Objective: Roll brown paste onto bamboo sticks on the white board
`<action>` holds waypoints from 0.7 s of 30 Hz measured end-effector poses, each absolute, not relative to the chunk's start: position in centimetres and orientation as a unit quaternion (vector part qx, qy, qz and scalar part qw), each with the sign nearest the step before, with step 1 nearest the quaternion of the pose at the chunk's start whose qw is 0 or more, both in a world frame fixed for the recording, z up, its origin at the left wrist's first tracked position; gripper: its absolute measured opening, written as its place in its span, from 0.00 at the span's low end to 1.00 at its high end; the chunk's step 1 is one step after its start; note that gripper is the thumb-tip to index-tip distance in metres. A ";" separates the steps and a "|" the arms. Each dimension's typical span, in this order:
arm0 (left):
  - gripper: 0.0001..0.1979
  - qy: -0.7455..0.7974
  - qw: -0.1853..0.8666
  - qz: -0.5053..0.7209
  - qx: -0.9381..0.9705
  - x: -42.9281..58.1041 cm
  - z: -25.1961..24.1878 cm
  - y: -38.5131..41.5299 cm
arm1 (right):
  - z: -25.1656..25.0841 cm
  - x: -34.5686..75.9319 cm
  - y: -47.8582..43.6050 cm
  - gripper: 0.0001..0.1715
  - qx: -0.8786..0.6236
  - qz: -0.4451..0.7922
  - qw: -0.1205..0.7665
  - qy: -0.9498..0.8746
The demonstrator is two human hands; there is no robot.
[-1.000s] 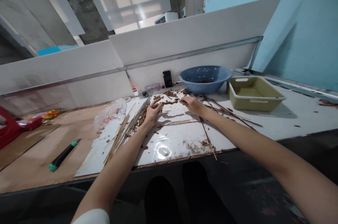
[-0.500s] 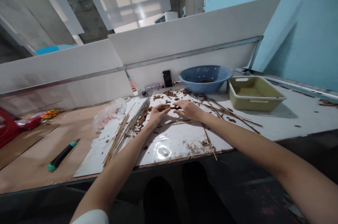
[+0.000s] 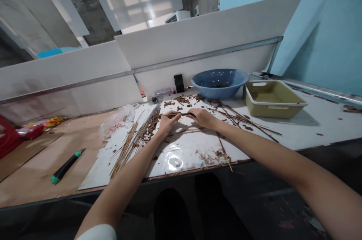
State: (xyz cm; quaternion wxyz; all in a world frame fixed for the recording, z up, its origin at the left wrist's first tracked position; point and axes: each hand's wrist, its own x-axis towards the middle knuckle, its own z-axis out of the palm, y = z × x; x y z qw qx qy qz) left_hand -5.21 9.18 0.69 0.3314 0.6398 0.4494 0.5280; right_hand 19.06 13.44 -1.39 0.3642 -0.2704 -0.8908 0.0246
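Observation:
Between my two hands runs a thin brown stick [image 3: 184,114], held level just above the white board [image 3: 181,145]. My left hand [image 3: 169,120] pinches its left part, and my right hand [image 3: 200,117] grips the right part with fingers curled. What exactly coats the stick is too small to make out. Small brown pieces [image 3: 154,118] lie scattered around both hands. A bundle of thin sticks [image 3: 127,149] rests to the left of my left forearm. More brown-coated sticks [image 3: 246,119] lie right of my right hand, and one stick [image 3: 224,150] points toward the front edge.
A blue basin [image 3: 220,93] with brown matter inside and an olive tub [image 3: 274,111] stand at the back right. A phone [image 3: 178,83] leans on the partition beside a clear bottle [image 3: 164,92]. At left lie a plastic bag [image 3: 117,121] and a green-and-black tool [image 3: 66,167].
My hands stay in nearly the same place. The fingers have closed more around the stick, which now shows as a straighter line between them.

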 end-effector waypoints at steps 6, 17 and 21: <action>0.25 0.455 0.322 0.533 0.637 -5.2 0.6 9.3 | -1.0 19.1 13.4 0.12 -0.271 -0.016 0.335 -0.902; 0.27 0.443 0.338 0.542 0.628 -5.3 0.3 9.6 | -0.9 19.3 13.5 0.14 -0.269 -0.048 0.328 -0.904; 0.24 0.441 0.343 0.553 0.618 -5.4 0.3 9.6 | -0.8 19.3 13.5 0.10 -0.266 -0.046 0.338 -0.902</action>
